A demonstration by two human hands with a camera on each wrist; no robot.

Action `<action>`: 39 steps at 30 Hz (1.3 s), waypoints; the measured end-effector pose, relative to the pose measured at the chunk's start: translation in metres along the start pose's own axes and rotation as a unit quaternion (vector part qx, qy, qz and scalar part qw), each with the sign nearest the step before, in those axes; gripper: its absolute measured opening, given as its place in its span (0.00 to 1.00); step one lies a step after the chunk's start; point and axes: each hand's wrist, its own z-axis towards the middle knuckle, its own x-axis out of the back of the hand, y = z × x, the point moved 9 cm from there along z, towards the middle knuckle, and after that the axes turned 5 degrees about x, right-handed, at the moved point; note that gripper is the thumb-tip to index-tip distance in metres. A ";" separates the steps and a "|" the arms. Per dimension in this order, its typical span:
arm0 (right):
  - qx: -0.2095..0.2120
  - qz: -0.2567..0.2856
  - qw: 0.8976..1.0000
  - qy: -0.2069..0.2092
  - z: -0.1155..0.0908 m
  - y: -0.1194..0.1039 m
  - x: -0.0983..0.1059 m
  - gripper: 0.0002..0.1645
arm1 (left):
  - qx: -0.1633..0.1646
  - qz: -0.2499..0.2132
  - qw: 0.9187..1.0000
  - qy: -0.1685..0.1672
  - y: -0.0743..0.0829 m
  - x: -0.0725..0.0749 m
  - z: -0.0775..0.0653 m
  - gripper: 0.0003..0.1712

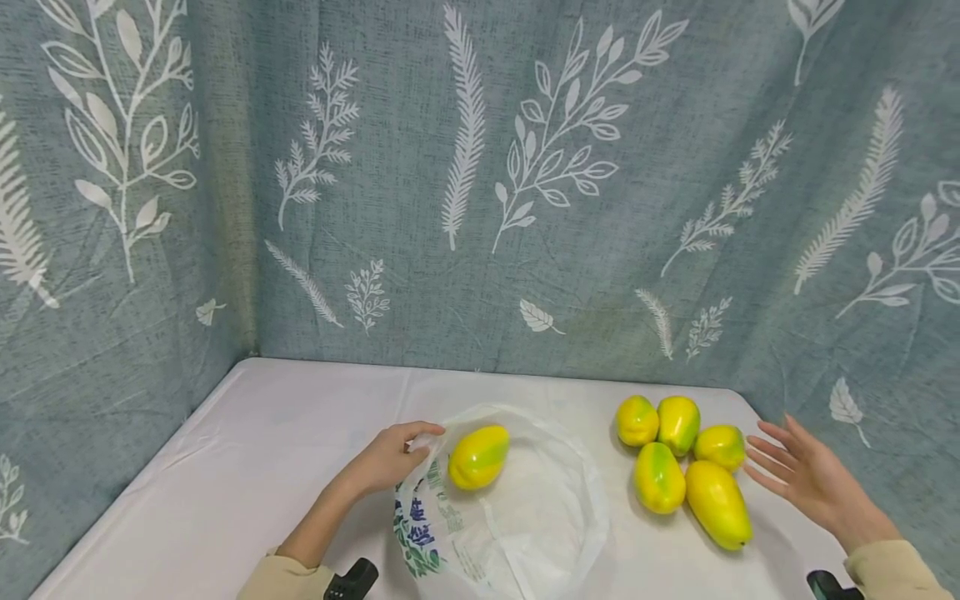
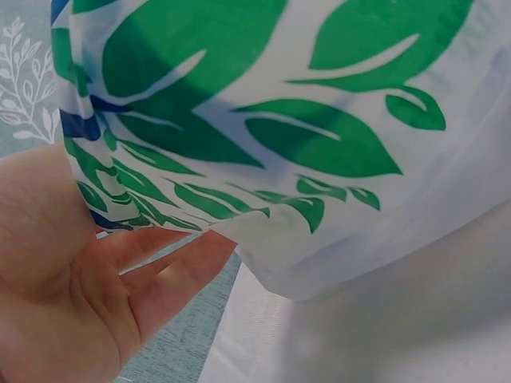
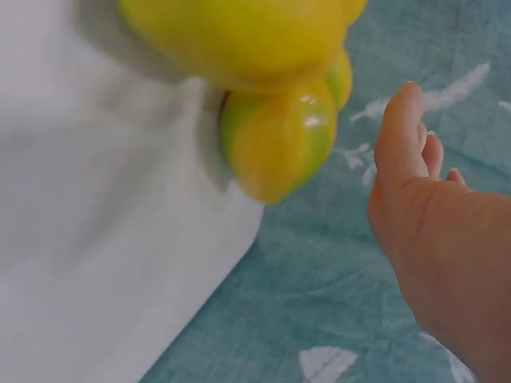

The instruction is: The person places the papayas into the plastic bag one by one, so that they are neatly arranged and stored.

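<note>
My left hand (image 1: 396,454) pinches the left rim of a white plastic bag (image 1: 555,508), which stands with its mouth spread wide. Green leaves and blue lettering are printed on the bag's side, and in the left wrist view its leaf print (image 2: 319,144) covers part of the fingers. One yellow-green mango (image 1: 478,457) lies inside, near the held rim. To the right of the bag, several more mangoes are bunched together, a long one (image 1: 718,505) at the front. My right hand (image 1: 813,479) is just right of this bunch, fingers extended, holding nothing; beside it in the right wrist view is a mango (image 3: 279,140).
A white cloth covers the table (image 1: 300,408). Blue-grey curtains (image 1: 420,292) with white leaf patterns hang behind the table and at both sides. The table's back right corner lies just behind the mango bunch.
</note>
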 end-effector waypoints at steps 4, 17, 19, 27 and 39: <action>-0.010 -0.026 0.999 0.038 -0.002 0.006 0.018 0.25 | -0.004 0.008 1.000 0.002 0.000 0.002 0.000 0.19; -0.016 -0.062 0.995 0.080 -0.007 0.021 0.047 0.23 | -0.007 0.010 1.000 0.004 0.001 0.002 0.001 0.19; -0.019 -0.070 0.994 0.086 -0.007 0.025 0.050 0.22 | -0.008 0.013 1.000 0.004 0.001 0.002 0.000 0.19; -0.039 -0.155 0.978 0.137 -0.001 0.041 0.068 0.24 | -0.016 0.014 1.000 0.006 0.001 0.001 0.001 0.19; -0.063 -0.198 0.967 0.146 0.007 0.060 0.068 0.41 | -0.018 0.015 1.000 0.008 0.003 0.001 0.000 0.19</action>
